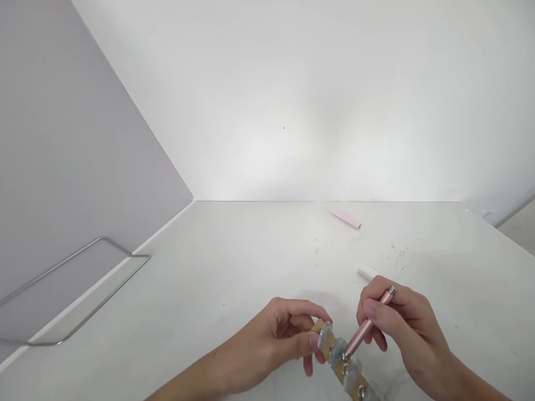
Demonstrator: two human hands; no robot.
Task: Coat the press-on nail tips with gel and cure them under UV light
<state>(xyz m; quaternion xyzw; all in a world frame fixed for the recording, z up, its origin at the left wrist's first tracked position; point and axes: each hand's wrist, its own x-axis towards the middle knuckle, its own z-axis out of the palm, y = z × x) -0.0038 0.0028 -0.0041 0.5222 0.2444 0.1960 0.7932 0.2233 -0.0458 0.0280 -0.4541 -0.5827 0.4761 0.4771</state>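
Note:
My left hand (288,334) pinches the upper end of a tan strip (340,374), wood-like in look, between thumb and fingers. Along the strip sit several grey, cloudy pieces (337,351) and small shiny metal fittings. The strip slants down to the right and runs out of the bottom of the view. My right hand (401,317) grips a pink pen-like tool (360,337) with silver ends, held at a slant. Its lower tip is at a metal fitting beside one grey piece; whether they touch I cannot tell.
A pale pink stick-like piece (346,218) lies on the white table (234,250) near the back wall. Beyond my right hand is a white stick-like piece (368,272), partly hidden. Dark crumbs (399,249) dot the surface. At left, a bent metal wire frame (104,298) juts over the table.

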